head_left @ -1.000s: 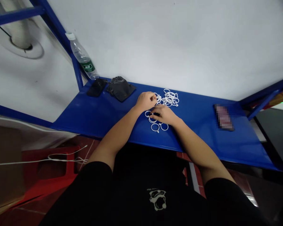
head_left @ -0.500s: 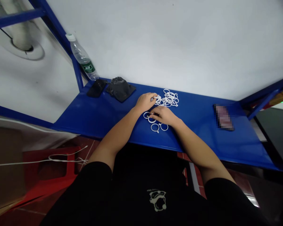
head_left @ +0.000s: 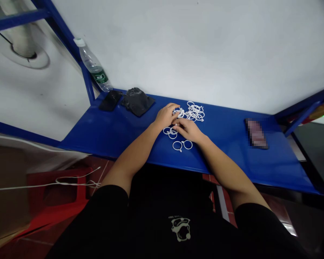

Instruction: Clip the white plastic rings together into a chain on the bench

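Note:
Several thin white rings, each with a small round knob, lie in a tangled pile (head_left: 196, 113) on the blue tabletop (head_left: 221, 144). My left hand (head_left: 166, 114) rests at the left edge of the pile, its fingers curved and apart, with rings showing between them. Just nearer to me, my right hand (head_left: 188, 130) pinches a white ring (head_left: 173, 131) by its knob between thumb and finger. That ring overlaps other loose rings on the table. Closer to the front edge lie two separate rings, a left one (head_left: 177, 145) and a right one (head_left: 188, 144).
A black pouch (head_left: 137, 101) and a flat black object (head_left: 110, 100) lie at the back left, by a leaning plastic bottle (head_left: 95, 70). To the right is a phone-shaped, blurred object (head_left: 256, 133). A red stool (head_left: 56, 194) stands below on the left.
My right hand has moved slightly up and left, closer to my left hand, and a ring now shows at its fingertips. My left hand has opened slightly at the pile.

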### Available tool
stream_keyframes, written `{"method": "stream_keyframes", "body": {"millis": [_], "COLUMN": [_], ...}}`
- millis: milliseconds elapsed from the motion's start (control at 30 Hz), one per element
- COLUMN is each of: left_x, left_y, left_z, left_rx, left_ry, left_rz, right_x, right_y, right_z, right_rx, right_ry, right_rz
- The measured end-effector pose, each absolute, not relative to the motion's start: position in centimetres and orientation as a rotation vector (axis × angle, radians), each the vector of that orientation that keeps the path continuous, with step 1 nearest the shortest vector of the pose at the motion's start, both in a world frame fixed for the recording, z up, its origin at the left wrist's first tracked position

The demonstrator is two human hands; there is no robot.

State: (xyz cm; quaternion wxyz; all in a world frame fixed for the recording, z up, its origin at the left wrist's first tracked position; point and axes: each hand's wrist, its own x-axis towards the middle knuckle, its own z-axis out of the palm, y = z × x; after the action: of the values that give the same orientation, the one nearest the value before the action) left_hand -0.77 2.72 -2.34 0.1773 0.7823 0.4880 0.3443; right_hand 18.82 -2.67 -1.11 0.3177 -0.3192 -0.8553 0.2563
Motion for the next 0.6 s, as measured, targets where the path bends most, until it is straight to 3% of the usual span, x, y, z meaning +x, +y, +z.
{"method": "stream_keyframes", "body": {"millis": [367,600], "left_x": [-0.6,-3.7], "left_y": [2.0,2.3], "left_z": [-0.6,1.3], "left_rx": [2.234,2.151], "left_ry": [1.366,1.358], "left_rz": [0.951,0.514], "right_x": [20.6,21.3], "right_y": [1.5,1.9], "right_z": [-3.3,-3.0], "right_rx": [-1.072,-1.088], "right_ry": [-1.351,-1.196], "right_rz": [0.856,0.985]}}
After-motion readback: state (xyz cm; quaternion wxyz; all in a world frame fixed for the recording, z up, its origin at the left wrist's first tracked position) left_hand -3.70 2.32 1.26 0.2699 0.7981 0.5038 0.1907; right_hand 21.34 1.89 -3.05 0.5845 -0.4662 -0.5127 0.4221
